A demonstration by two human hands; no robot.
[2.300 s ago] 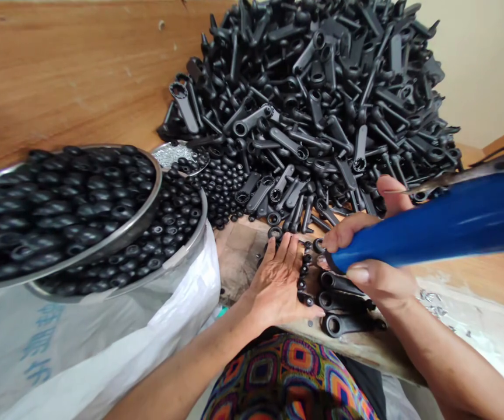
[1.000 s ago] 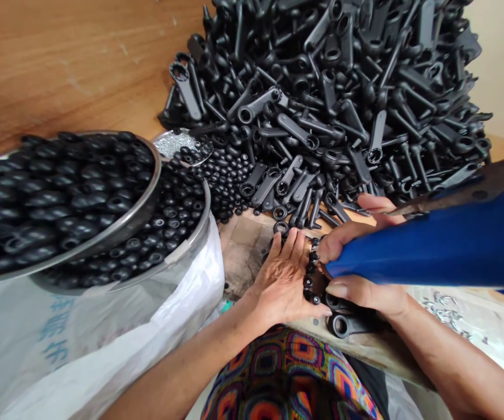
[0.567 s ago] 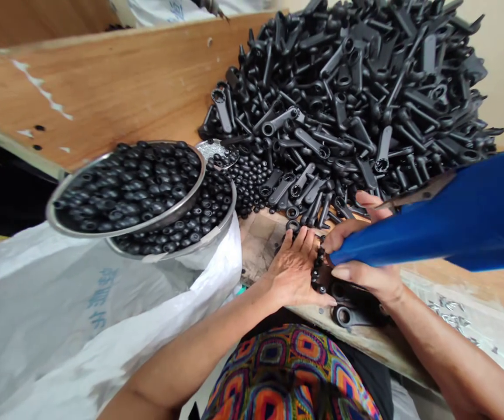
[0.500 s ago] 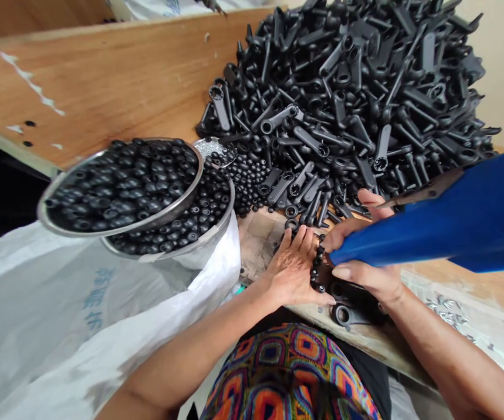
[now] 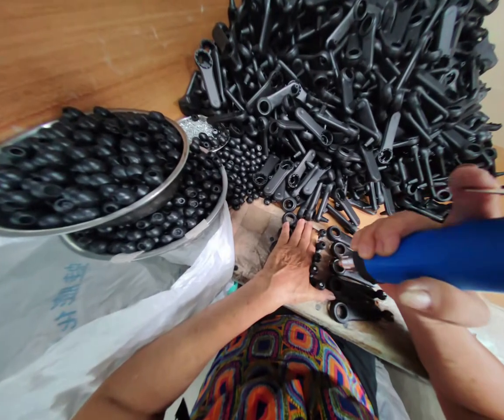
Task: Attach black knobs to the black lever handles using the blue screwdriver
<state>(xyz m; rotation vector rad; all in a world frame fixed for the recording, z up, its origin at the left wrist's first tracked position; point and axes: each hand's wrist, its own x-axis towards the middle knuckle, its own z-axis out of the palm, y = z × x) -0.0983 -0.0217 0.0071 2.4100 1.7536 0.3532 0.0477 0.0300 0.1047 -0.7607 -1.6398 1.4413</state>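
My right hand (image 5: 442,303) is wrapped round a blue power screwdriver (image 5: 457,256), its metal tip pointing left at a row of black crank handles (image 5: 340,312). Those handles lie side by side on a worn wooden board (image 5: 252,224). My left hand (image 5: 287,265) lies flat at the left of the row, fingers stretched forward and thumb spread toward the nearest handle. Between that hand and the handles runs a line of small black knobs (image 5: 316,271). Whether the tip touches a handle, I cannot tell.
A large heap of black crank handles (image 5: 343,105) fills the back. On the left, a metal bowl (image 5: 164,198) of black knobs overlaps a second bowl (image 5: 223,192) of them. Behind is a small dish (image 5: 195,125) with shiny bits. A white sack (image 5: 147,303) hangs in front.
My right hand has drawn the screwdriver back and to the right, uncovering its tip and more crank handles. My left hand stays at the row. The view has shifted closer.
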